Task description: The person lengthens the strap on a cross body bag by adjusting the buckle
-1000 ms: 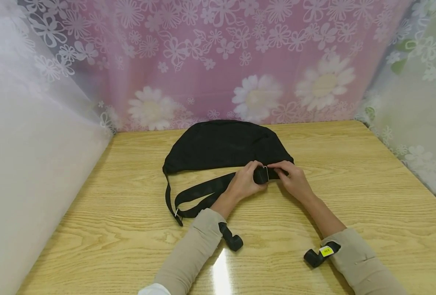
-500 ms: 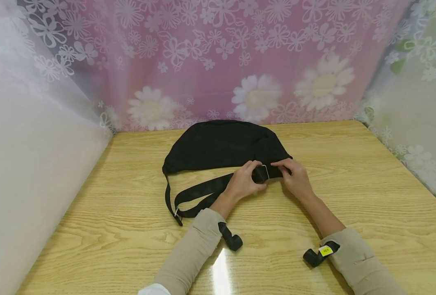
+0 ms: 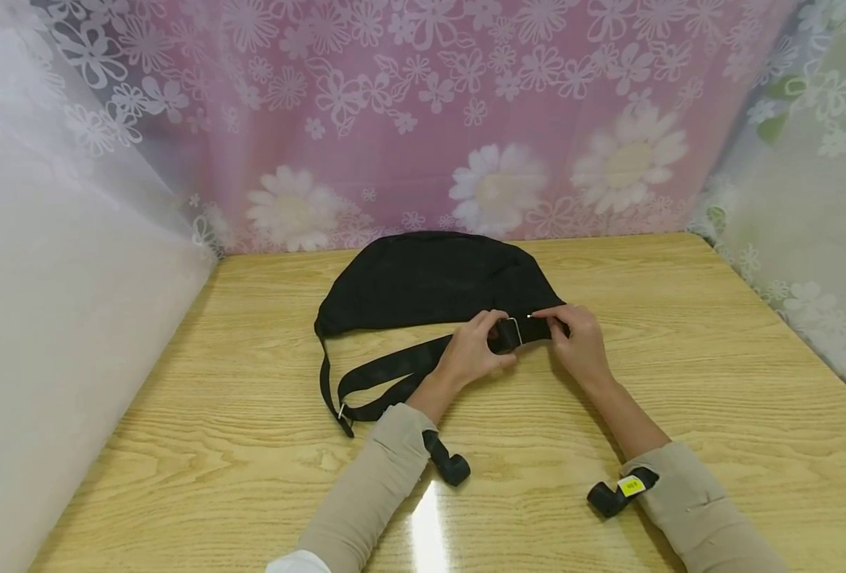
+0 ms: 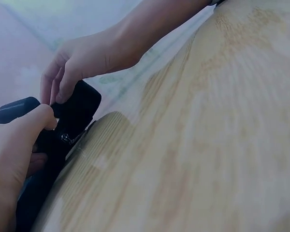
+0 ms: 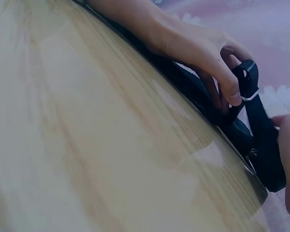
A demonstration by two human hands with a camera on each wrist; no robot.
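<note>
A black waist bag [image 3: 430,278] lies on the table, its curved side toward the back. Its black strap [image 3: 397,368] runs in front of it, doubled on the left. My left hand [image 3: 474,350] grips the strap beside a metal slide buckle [image 3: 515,331]; in the right wrist view the strap loops up through this buckle [image 5: 251,95] close to the fingertips. To the right of the buckle, my right hand [image 3: 582,344] pinches the strap near the bag's right corner. A zipper pull [image 5: 252,154] hangs at that end of the bag. The right fingertips are partly hidden in the right wrist view.
The wooden table [image 3: 200,446] meets a pink flowered curtain [image 3: 394,119] behind the bag. Pale sheets hang on both sides. A second metal ring [image 3: 342,411] sits at the strap's left bend. Black bands dangle from both sleeves.
My right hand has slid slightly right along the strap, away from the buckle. A small bright spot now shows by its fingertips. The left hand has barely moved.
</note>
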